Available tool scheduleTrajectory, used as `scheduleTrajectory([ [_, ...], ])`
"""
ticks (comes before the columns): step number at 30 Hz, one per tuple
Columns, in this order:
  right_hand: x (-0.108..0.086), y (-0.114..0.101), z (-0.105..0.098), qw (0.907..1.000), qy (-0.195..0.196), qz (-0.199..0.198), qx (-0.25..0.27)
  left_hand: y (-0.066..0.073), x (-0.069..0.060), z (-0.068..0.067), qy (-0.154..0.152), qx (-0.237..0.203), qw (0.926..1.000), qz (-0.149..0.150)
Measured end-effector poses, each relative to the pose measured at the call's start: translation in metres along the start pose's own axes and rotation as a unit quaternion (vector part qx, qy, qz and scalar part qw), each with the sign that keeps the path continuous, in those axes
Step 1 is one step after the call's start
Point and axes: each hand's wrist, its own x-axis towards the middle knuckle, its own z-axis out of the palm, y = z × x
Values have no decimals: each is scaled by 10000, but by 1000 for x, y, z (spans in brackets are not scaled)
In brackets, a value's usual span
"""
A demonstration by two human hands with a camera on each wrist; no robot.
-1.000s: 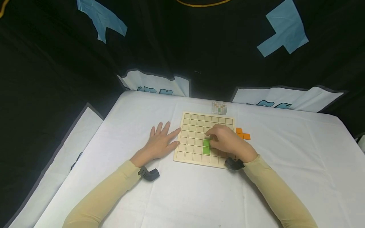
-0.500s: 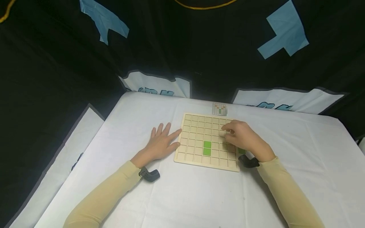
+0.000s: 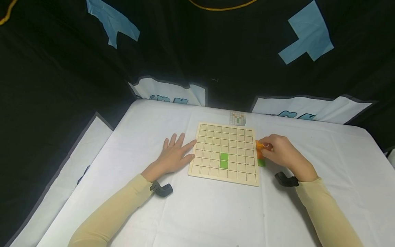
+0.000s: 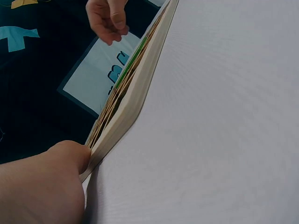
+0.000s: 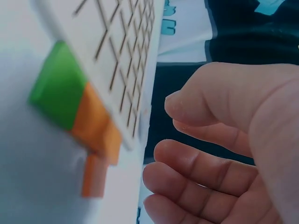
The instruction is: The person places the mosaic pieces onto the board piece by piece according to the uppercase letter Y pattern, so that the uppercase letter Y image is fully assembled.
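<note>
My left hand (image 3: 174,156) lies spread on the white cloth, its thumb and index fingertip against the left edge of a pale wooden grid board (image 3: 210,166). Two green squares (image 3: 224,160) sit in the board's cells. Off its right edge, my right hand (image 3: 282,152) is over orange square tiles (image 3: 260,154), partly covering them. A green tile (image 3: 261,163) lies just nearer than these. In the right wrist view, the thumb and bent fingers of the right hand (image 5: 210,154) are parted with nothing between them, beside the blurred green tile (image 5: 58,88) and orange tiles (image 5: 96,121).
Behind the board lies a small card (image 3: 237,118) with a coloured grid pattern. White cloth (image 3: 197,212) covers the table around the board. Black curtain (image 3: 197,51) with blue patches hangs beyond the far edge.
My right hand has moved from above the green squares on the board, rightward past its edge, to the orange tiles. The left hand has stayed at the board's left edge.
</note>
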Motion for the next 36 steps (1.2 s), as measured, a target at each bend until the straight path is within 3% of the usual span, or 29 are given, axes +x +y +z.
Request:
scheduleTrajectory([
  [15,-26,12,7,9998,-145,119,-67,-2,0,2,-18,-18,10000,-1],
  [29,-27,8,13,9997,-80,-209,-21,0,0,-1,26,-88,10000,-21],
  [36,-27,1,18,9993,-226,-293,79,0,0,-1,46,-64,10000,-6],
])
